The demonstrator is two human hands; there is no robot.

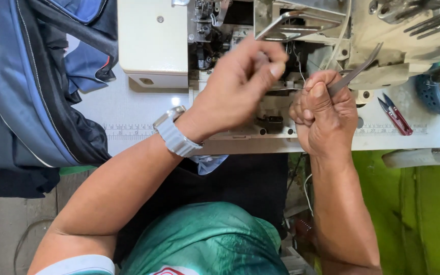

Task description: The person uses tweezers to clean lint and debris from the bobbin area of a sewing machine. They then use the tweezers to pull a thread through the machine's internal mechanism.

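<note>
My left hand (240, 86) reaches into the open front of an industrial sewing machine (154, 40), thumb and fingers pinched together near a thin thread; what it pinches is too small to tell. A silver watch (176, 136) sits on that wrist. My right hand (324, 114) is a closed fist around metal tweezers (357, 71), whose tips point up and right toward the machine body. Both hands are close together over the machine's lower mechanism (271, 122).
Red thread snips (395, 116) lie on the white table (128, 109) to the right. Blue and dark garments (26, 86) are piled at the left. A ruler strip runs along the table edge. Green cloth (418, 219) hangs below right.
</note>
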